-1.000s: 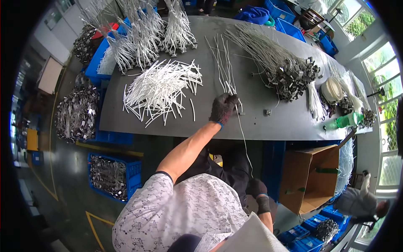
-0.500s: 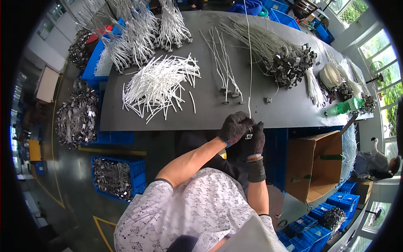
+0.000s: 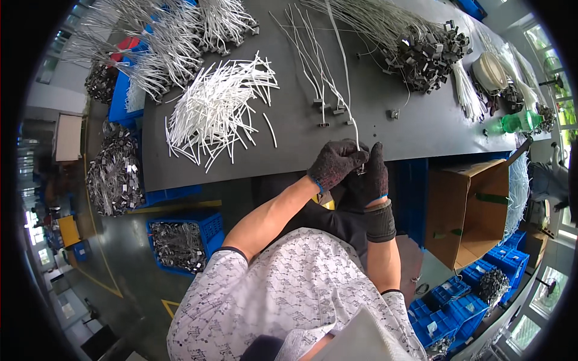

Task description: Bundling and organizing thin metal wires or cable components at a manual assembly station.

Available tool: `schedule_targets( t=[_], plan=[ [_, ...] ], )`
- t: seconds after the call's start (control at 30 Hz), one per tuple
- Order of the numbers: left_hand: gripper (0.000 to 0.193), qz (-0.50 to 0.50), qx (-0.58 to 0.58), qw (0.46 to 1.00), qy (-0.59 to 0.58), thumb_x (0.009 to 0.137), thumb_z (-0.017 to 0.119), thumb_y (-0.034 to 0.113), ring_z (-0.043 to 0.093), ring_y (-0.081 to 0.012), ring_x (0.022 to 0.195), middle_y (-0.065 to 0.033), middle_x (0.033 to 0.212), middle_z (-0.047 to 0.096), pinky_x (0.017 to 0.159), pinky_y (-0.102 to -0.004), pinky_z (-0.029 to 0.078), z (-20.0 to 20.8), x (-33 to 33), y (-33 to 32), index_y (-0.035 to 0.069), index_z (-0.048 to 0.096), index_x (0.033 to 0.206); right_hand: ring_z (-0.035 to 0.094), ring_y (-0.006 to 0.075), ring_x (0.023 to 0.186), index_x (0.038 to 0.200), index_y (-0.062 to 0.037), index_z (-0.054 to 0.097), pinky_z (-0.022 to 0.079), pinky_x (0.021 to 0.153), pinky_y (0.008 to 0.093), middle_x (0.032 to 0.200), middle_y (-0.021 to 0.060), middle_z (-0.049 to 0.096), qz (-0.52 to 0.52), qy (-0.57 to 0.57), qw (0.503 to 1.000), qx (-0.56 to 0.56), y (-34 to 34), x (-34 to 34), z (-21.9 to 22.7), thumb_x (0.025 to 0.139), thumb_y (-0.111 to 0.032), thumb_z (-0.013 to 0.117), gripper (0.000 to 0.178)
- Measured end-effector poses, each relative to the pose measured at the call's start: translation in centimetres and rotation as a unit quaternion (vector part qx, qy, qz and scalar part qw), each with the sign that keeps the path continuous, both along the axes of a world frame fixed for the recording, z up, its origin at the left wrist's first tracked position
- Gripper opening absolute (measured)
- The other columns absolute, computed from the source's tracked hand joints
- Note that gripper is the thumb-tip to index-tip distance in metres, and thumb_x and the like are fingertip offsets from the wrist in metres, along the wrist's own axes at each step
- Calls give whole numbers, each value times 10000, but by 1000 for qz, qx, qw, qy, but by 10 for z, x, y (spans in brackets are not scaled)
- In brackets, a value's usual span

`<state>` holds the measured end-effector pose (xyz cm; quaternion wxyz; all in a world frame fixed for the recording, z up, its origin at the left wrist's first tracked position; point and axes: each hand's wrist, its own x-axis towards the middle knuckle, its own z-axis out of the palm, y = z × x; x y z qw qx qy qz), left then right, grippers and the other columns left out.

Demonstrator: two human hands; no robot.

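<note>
At the table's front edge, both my hands wear dark knitted gloves. My left hand (image 3: pixel 338 163) is closed in a pinch on a thin cable with a white sleeve (image 3: pixel 354 129) at its lower end. The cable runs up across the table from my fingers. Close beside it, my right hand (image 3: pixel 376 174) is closed around a small metal connector at the cable's end, mostly hidden between the gloves. Just beyond my hands lie several cables with metal connectors (image 3: pixel 324 124). To their left is a pile of short white tubes (image 3: pixel 214 111).
Bundled cables with dark connectors (image 3: pixel 421 60) lie at the back right, near a tape roll (image 3: pixel 489 71) and a green bottle (image 3: pixel 521 122). An open cardboard box (image 3: pixel 451 210) stands at right below the table. A blue crate (image 3: pixel 211 225) holds parts on the floor at left.
The cable's upper part has swung left and curves more. The connector, plainer to see before, is now mostly covered by my gloves. The whole view has shifted.
</note>
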<state>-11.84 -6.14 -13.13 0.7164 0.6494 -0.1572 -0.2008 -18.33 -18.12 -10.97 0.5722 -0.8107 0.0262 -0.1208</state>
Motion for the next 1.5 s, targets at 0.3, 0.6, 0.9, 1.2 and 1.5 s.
schedule_targets(
  t=[0.3,0.6,0.9,1.2,1.5],
  plan=[
    [281,-74,81,987,121,955,676,235,663,-122,886,-80,923,714,789,-296,540,-7,44,13,-2,720,1100,615,147,704,1267,-6,585,493,618,320,926,52,701,-35,215,915,339,-31,36,-67,1048,-234,493,329],
    [341,64,459,883,-75,965,598,361,692,-328,787,-184,821,696,751,-393,533,-51,134,54,49,712,1042,686,240,862,1330,-22,559,524,735,353,1042,155,704,-329,120,934,-74,-121,112,-88,984,-369,602,493],
    [229,216,430,868,-122,931,636,255,689,-361,839,-178,903,707,730,-436,538,-86,102,89,52,703,1013,662,389,947,1159,-115,693,514,867,457,1080,167,663,-290,210,895,-267,-154,174,-121,915,-413,654,387],
    [245,230,598,766,-56,896,645,298,666,-415,822,-214,863,679,703,-501,519,-107,68,135,54,653,865,671,283,944,1149,-53,692,512,858,379,1079,142,686,-247,106,941,-204,-130,123,-109,977,-313,614,320],
    [157,272,371,872,168,929,573,173,651,-170,520,-81,678,639,431,-312,486,-95,75,153,33,607,868,696,321,1023,1236,-58,630,562,848,414,1129,180,690,-128,80,958,-243,-165,-31,-138,976,-151,579,280]
  ],
)
